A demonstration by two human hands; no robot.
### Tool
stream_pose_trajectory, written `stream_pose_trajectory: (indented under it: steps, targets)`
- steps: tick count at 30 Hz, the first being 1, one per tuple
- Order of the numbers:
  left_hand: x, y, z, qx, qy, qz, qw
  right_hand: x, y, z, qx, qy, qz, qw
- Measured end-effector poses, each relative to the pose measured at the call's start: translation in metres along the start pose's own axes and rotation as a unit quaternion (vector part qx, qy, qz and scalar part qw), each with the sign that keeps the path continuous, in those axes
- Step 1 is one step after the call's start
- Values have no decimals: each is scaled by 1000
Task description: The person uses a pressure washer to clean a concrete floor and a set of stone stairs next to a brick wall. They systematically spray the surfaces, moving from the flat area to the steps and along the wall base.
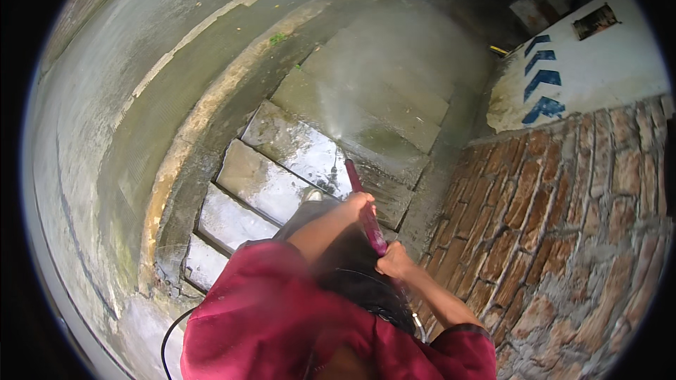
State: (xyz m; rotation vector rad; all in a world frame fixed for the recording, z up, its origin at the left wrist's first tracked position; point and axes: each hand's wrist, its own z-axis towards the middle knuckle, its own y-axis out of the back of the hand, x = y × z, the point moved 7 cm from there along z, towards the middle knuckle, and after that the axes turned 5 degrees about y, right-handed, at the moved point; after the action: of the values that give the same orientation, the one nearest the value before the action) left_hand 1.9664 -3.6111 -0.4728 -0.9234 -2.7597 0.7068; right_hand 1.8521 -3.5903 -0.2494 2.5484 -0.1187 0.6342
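A dark red pressure-washer spray gun [354, 175] slants away from my body, its nozzle low over wet stone slabs [311, 153]. My left hand [361, 205] grips the middle of it. Further back, my right hand [395, 260] is closed around its rear end. From the tip a white fan of water [334, 111] spreads over the slabs ahead and turns to mist. Behind my right hand a hose with a metal fitting [418, 321] hangs close to my right forearm. The trigger is hidden by my hand.
A brick wall [507, 206] rises on the right, below a white wall [586, 68] with dark blue chevrons. Along the left runs a curved curb [185, 121] beside wet concrete. Dark gaps separate the slabs. A black hose [168, 340] loops behind me. My shoe [313, 195] is on the slabs.
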Motion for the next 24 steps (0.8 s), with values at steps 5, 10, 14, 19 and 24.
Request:
stream_pose_trajectory:
  steps: [5,10,14,19,24]
  targets:
    - [-100,58,-35,-76,-24,-37,996,75,-1,69,10,45,31,998]
    - [-124,42,-48,-82,-26,-82,993,103,29,81,14,54,59,997]
    - [-126,-9,-30,-7,-15,-79,997,112,69,73,1,56,9,998]
    - [-137,-38,-2,22,31,-157,987,118,97,97,38,9,-55,998]
    - [-186,1,-7,18,-74,-138,987,141,108,133,88,49,-95,990]
